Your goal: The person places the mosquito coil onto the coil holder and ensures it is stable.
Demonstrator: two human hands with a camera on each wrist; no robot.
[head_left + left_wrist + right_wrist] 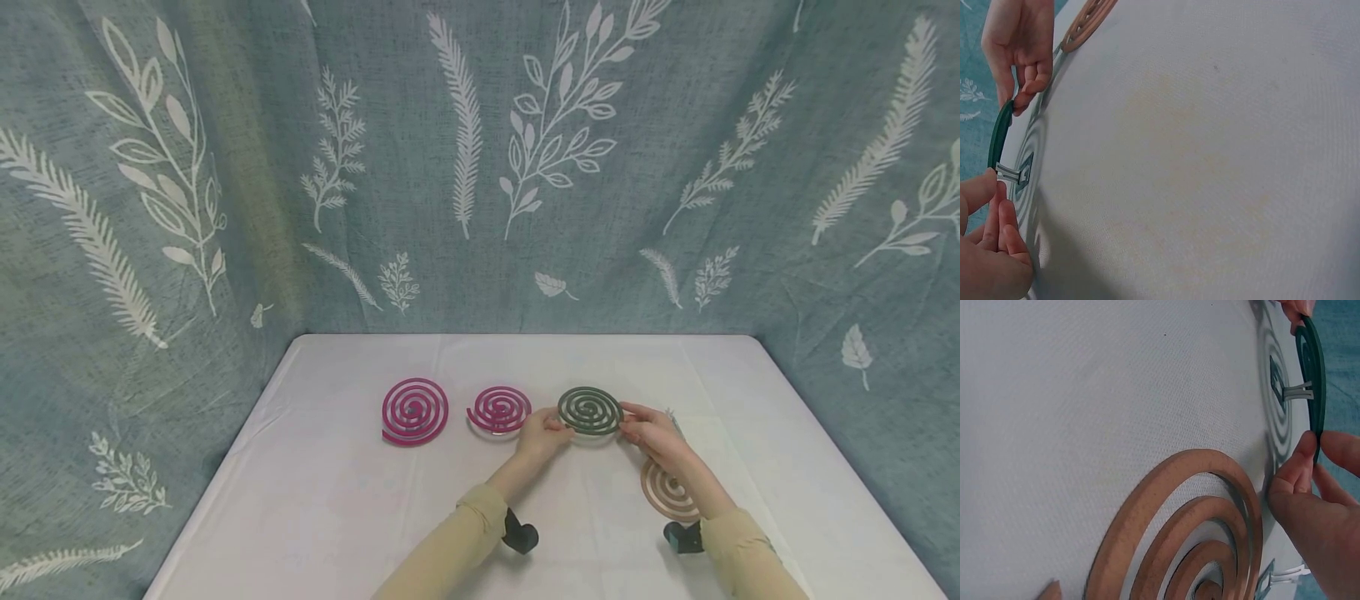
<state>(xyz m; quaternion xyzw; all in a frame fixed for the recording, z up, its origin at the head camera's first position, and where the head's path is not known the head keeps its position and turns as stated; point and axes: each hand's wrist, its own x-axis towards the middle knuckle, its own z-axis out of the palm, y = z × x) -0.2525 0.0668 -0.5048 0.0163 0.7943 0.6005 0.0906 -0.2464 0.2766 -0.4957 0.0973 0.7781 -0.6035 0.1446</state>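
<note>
A green mosquito coil (588, 409) is held level above the white table by its two opposite edges. My left hand (543, 433) pinches its left rim between thumb and fingers, and my right hand (656, 435) pinches the right rim. Under the coil's middle, a small metal stand (1299, 392) rises from a flat base, its prong reaching the coil. The coil's shadow falls on the cloth around that base. A brown mosquito coil (1113, 544) lies on the table below my right wrist, partly hidden by it in the head view.
Two magenta coils, one at far left (415, 409) and one beside my left hand (501, 409), sit raised over the table. Another metal stand (1288, 574) is near the brown coil, behind my right hand. A patterned blue-green curtain (480, 167) surrounds the white table (315, 500).
</note>
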